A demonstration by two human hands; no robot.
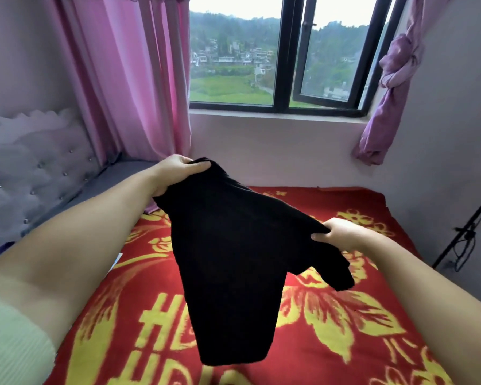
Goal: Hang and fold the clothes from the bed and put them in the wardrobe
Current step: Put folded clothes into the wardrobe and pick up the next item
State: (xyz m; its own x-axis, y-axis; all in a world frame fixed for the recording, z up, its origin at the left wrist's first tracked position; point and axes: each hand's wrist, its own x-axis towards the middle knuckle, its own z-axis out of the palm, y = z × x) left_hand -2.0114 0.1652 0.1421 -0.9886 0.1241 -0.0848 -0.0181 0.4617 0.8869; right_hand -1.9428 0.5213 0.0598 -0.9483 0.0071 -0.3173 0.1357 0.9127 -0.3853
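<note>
Red bed (345, 315), black garment (228, 259) above

Both hands grip a black top (228, 245) held up over the bed (331, 329): left hand (172, 172) high, right hand (342, 234) lower. Hem hangs free. Window (283, 54) behind, pink curtain (128, 79) left.

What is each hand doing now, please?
Left hand: grips the black garment.
Right hand: grips the same garment.
</note>
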